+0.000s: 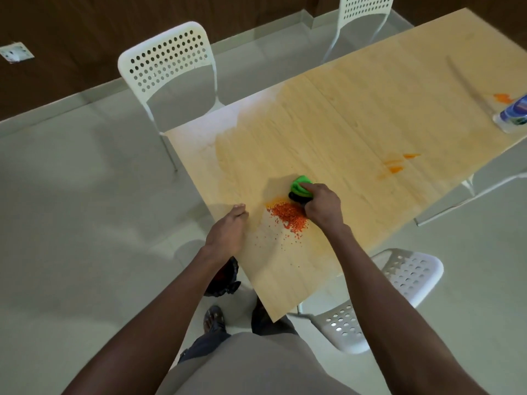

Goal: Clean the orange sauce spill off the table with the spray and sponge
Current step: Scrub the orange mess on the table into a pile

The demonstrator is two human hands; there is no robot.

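Both my forearms reach out over the table (356,115). My right hand (322,208) grips the green sponge (300,187), fingers curled over it, pressing it down just beyond the heap of orange sauce crumbs (288,215). My left hand (228,228) rests at the table's near edge, fingers loosely curled, holding nothing. Farther right lie orange smears (397,163), and the spray bottle (513,112) lies at the far right edge beside another orange blot (502,97).
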